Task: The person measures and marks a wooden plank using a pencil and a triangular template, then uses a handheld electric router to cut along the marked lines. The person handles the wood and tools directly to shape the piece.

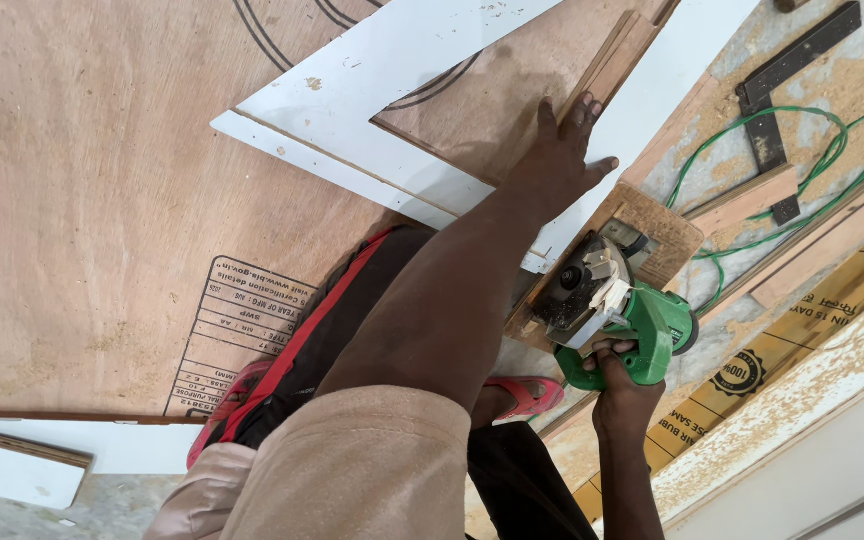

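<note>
Looking down from the head camera, the view showed a person crouched over a large plywood sheet [102, 200] that lay flat. The left hand [562, 160] was stretched forward and pressed flat, with its fingers [580, 112] spread open and holding nothing; the palm rested on a white laminated board [352, 80], and the fingertips touched a narrow wooden strip [617, 60] lying along the edge of that board. The right hand [624, 395] was closed around the rear handle of a green power saw [622, 310], with its fingers wrapped tightly on the grip. The saw sat on a base of chipboard [662, 235], and this base stood at the right edge of the white board, just beside the left wrist. The blade itself could not be seen.

To the right of the saw, a green cable [812, 140] curled over a dusty surface, and a dark metal square [782, 80] lay near it, partly across a short wooden offcut [742, 200]. Long wooden battens [832, 245] ran diagonally next to the cable. Below the arms, a pink sandal [527, 395] showed on the person's foot, and dark trousers with a red stripe [322, 330] were visible beside the beige sleeve [352, 470]. Another white panel [12, 470] lay at the lower left corner of the view.
</note>
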